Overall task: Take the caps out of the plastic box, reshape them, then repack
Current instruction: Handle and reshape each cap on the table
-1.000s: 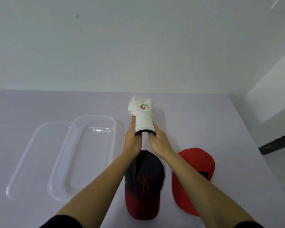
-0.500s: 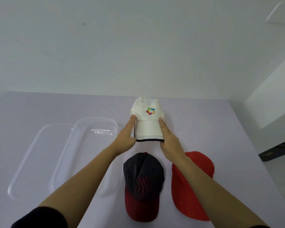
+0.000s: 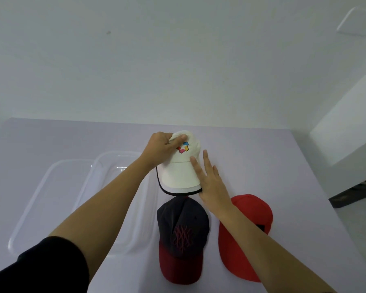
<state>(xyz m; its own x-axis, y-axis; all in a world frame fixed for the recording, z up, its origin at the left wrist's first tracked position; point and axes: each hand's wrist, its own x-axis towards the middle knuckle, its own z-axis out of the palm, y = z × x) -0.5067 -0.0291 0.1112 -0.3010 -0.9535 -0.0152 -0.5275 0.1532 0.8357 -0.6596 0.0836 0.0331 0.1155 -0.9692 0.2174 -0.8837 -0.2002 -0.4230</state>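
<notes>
— When scanned from the left: plastic box [image 3: 114, 153], then left hand [image 3: 160, 149] clutching white cap [image 3: 179, 176] by its crown.
— Right hand [image 3: 212, 185]?
— Flat, unclenched, touching the cap's right side. Brim pointing bodyward; box nearer the left hand.

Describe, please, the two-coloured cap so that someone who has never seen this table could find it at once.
On the pale table, right of the clear plastic box, are three caps. The two-coloured cap lies nearer than the white cap and left of the all-red cap. Only it has a dark crown with red stitching and a dark red brim.
</notes>
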